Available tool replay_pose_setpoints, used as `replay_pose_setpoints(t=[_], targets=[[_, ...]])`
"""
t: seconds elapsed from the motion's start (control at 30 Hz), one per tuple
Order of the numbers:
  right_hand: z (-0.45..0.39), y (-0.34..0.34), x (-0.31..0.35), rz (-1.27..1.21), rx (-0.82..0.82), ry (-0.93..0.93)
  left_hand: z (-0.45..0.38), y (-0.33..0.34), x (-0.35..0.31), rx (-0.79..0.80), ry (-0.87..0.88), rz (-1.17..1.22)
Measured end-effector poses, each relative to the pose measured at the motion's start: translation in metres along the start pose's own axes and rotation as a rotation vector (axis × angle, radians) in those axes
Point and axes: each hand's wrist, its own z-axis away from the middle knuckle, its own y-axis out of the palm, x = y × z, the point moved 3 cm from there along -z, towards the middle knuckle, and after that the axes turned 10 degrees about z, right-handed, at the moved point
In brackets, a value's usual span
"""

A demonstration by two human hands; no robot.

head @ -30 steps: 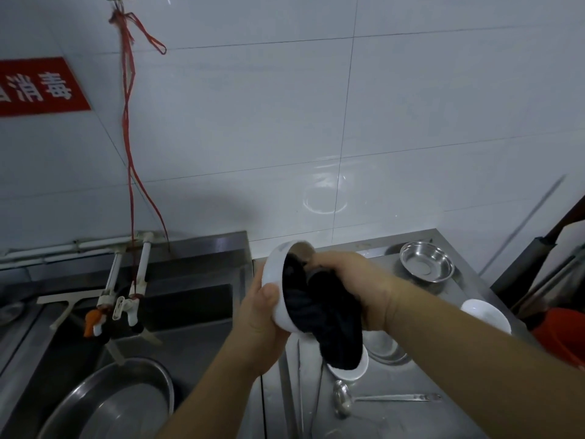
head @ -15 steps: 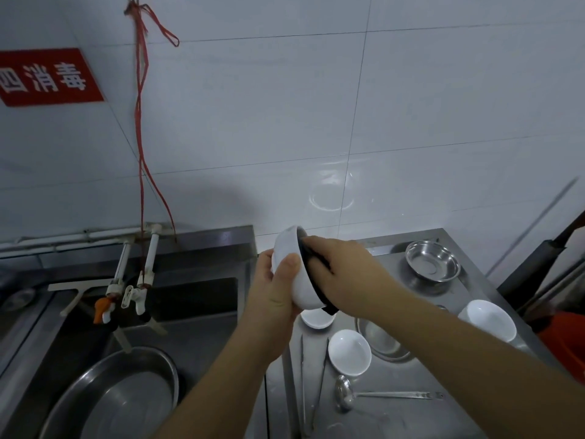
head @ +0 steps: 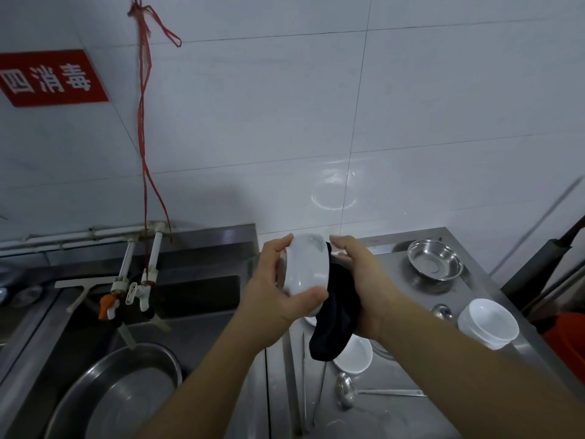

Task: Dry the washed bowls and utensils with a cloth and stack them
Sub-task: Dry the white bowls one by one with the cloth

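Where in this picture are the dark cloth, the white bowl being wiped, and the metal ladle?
dark cloth [head: 335, 318], head view, on its hanging middle fold.
white bowl [head: 305, 264], head view, on its outer wall.
metal ladle [head: 345, 389], head view, on its scoop.

2 bare forearms, hands [head: 316, 289] ungloved, with no sleeves, rings or watch.

Red sign [head: 52, 78] with white characters up on the white tiled wall [head: 411, 106], red string [head: 145, 122] dangling down to white taps [head: 136, 286] over a steel sink [head: 196, 299].
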Motion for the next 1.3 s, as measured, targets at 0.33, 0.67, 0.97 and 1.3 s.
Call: replay_pose_setpoints(t=[0.33, 0.67, 0.97, 1.3], targets=[[0.000, 0.000, -0.016, -0.141, 0.059, -0.118, -0.001, -0.005, 0.002, 0.056, -0.086, -0.085], [-0.009, -0.016, -0.017, -0.196, 0.025, -0.197, 0.020, 0.003, 0.027, -0.147, -0.594, 0.968], [-0.008, -0.015, -0.038, -0.037, -0.071, -0.093, 0.004, -0.005, -0.007, -0.280, -0.314, 1.124], [-0.001, -0.020, 0.002, 0.286, -0.440, -0.620, 0.009, -0.010, -0.005, -0.269, -0.238, 0.485]])
